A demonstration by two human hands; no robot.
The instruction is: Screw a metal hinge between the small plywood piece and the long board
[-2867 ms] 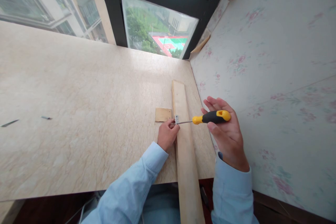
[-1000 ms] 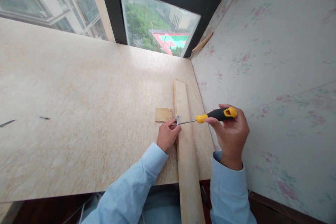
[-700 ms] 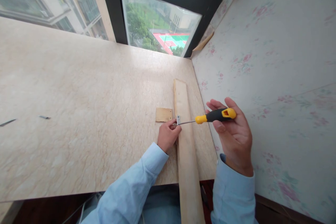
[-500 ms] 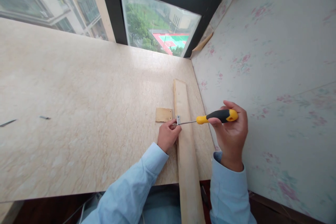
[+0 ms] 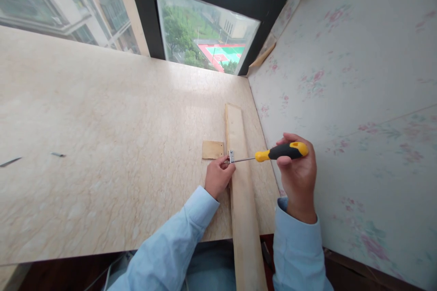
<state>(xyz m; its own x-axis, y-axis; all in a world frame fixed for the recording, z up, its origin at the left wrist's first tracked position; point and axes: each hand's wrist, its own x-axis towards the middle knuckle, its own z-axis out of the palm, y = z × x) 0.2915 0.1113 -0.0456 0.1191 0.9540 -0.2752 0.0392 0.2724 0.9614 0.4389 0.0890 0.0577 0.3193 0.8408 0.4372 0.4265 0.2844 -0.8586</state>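
Note:
My right hand (image 5: 300,177) is closed around the yellow-and-black handle of a screwdriver (image 5: 283,151), thumb below and fingers above. The screwdriver lies nearly level, and its thin shaft points left with the tip at a small silver metal bracket (image 5: 231,155). That bracket has holes and sits on the left edge of a long wooden board (image 5: 244,200). My left hand (image 5: 219,176) pinches at the bracket's lower left side, thumb against the board's edge. Whether a screw is under the tip is too small to see.
A small wooden piece (image 5: 212,150) with holes lies left of the board on the marble-patterned sill (image 5: 119,182). Farther left are a dark blade-like piece (image 5: 11,162) and a small metal piece (image 5: 58,154). A flowered wall (image 5: 358,100) stands close on the right, a window (image 5: 208,27) ahead.
The fingers of my right hand have shifted on the screwdriver handle, and the hand sits slightly more to the left. My left hand, the bracket and the board stay in place.

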